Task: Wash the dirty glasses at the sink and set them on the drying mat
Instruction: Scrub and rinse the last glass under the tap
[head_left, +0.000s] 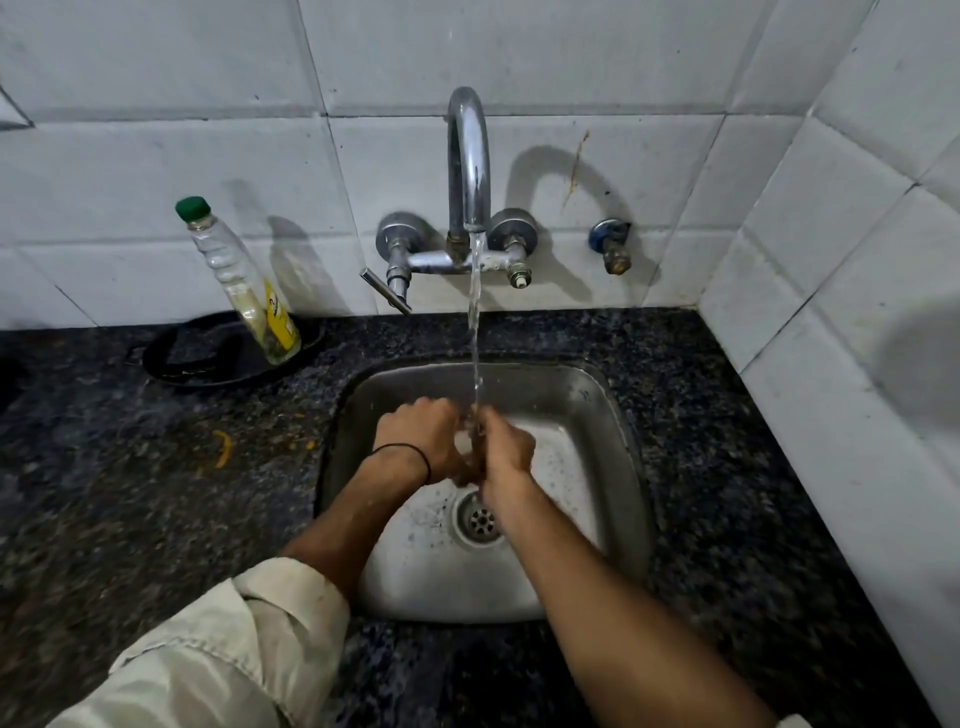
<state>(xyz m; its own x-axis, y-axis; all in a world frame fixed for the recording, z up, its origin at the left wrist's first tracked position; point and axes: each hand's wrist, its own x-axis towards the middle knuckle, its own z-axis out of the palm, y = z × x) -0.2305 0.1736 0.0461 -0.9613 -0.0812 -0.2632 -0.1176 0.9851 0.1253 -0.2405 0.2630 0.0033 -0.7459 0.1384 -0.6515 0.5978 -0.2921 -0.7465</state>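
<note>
A person's left hand (421, 436) and right hand (506, 448) meet, touching, under running water low over a steel sink (613, 415), fingers of both curled inward. A pale, blurred patch (464, 441) shows between them. Whether it is a glass, which way it points, and whether the hands grip it or only each other cannot be told. A black band (415, 453) circles the left wrist, and a cream sleeve (249, 639) is rolled above the left forearm.

The stream of water (475, 322) falls from a curved chrome tap (467, 156) fixed to the white tiled wall (156, 156) and lands where the hands join. Below the right wrist sits the drain (480, 520), on a sink floor dotted with droplets. A lever handle (387, 291) juts from the tap's left valve, and a small separate valve (613, 249) sits on the wall to the right.

The sink is set in a dark speckled stone surface (104, 519). To its far left, against the wall, a clear green-capped bottle (239, 280) with a yellow label leans leftward in a black round tray (171, 358). An orange scrap (224, 448) lies on the surface between tray and sink.
</note>
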